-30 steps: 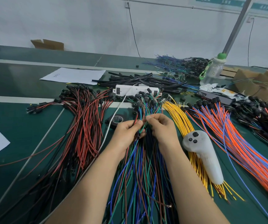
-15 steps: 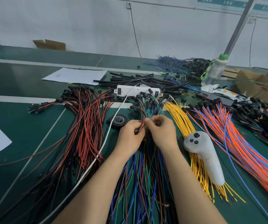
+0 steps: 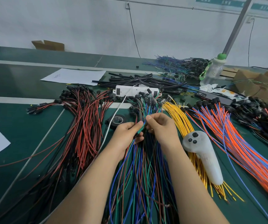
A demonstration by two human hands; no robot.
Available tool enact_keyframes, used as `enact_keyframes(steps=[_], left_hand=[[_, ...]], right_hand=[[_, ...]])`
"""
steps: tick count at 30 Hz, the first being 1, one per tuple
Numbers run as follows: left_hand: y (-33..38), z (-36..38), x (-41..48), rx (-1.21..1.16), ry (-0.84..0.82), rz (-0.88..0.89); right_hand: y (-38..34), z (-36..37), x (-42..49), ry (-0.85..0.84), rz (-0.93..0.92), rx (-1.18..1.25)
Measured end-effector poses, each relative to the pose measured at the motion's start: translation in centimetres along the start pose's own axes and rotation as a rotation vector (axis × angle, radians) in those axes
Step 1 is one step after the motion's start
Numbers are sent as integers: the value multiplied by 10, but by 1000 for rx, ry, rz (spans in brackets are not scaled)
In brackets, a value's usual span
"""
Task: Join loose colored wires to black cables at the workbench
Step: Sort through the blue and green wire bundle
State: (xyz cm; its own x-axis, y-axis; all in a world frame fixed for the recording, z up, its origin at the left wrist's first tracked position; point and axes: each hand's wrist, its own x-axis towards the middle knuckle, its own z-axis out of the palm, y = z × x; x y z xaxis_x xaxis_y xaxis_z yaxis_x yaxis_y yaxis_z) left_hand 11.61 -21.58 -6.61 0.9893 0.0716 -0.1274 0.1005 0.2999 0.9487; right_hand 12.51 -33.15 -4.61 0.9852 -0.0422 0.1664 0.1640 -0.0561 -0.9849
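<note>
Fingers of the left hand [image 3: 126,135] and right hand [image 3: 160,128] pinched thin green and blue wires [image 3: 140,129] (above the mixed bundle [image 3: 139,175]); separating looked underway, and mating them to a black cable should follow.

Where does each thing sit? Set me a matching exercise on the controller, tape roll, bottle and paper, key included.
Things
1. white controller
2. black tape roll
3. clear bottle
4. sheet of paper

Places
A. far side, beyond the red wires
B. lying on the yellow wires
C. far right, next to the cardboard
D. close to the left hand

Pairs: 1-B, 2-D, 3-C, 4-A
</note>
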Motion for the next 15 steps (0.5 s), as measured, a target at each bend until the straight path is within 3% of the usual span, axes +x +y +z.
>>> enact_keyframes(steps=[3, 8, 15], left_hand=[[-2, 2, -1, 64, 25, 71], [-1, 1, -2, 92, -1, 74], [0, 2, -1, 80, -3, 60]], right_hand=[[4, 0, 2, 33, -5, -148], [5, 0, 3, -5, 10, -180], [9, 1, 4, 15, 41, -25]])
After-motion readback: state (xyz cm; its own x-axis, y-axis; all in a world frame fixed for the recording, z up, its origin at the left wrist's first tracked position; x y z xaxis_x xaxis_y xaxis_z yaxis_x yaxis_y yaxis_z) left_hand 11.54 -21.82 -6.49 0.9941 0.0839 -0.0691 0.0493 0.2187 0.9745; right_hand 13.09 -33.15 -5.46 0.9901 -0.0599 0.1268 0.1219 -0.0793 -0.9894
